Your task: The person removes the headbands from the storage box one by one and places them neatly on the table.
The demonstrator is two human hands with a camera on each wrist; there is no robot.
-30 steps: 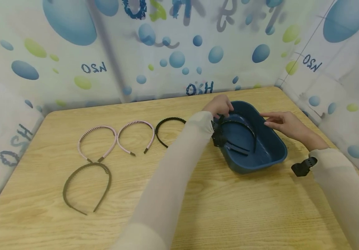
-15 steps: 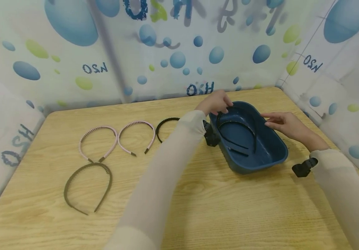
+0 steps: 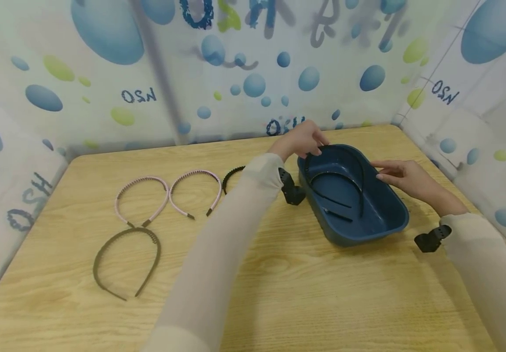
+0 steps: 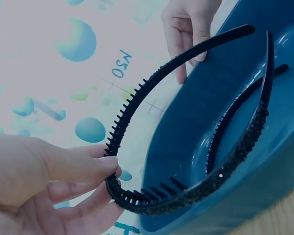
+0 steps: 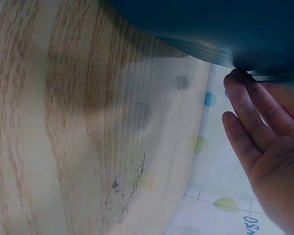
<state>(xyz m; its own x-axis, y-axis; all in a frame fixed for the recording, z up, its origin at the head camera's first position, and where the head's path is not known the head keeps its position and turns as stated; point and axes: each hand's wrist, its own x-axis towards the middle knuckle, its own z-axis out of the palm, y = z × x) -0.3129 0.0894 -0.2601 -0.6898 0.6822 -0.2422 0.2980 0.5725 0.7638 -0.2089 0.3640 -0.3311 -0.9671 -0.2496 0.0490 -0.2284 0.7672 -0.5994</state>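
Note:
My left hand (image 3: 302,140) pinches a black headband (image 4: 242,147) by its curved top, over the left end of a blue basin (image 3: 382,208). Comb teeth line its inner side and its outside is rough with small dark beads. Its two ends point into the basin. A second black headband (image 4: 221,128) with teeth lies on the basin's floor. My right hand (image 3: 411,180) holds the basin's far right rim, thumb at the inner side and fingers against the outer wall, as the right wrist view shows.
Two pink headbands (image 3: 143,179) (image 3: 196,172) lie on the wooden table (image 3: 305,298) to the left. An olive headband (image 3: 99,252) lies nearer the front. Another black headband (image 3: 231,173) is partly hidden behind my left sleeve. A patterned curtain (image 3: 244,112) stands behind the table.
My left hand has moved a little left and up at the basin's rim, still with the black headband. The right hand stays on the rim; the view has shifted slightly.

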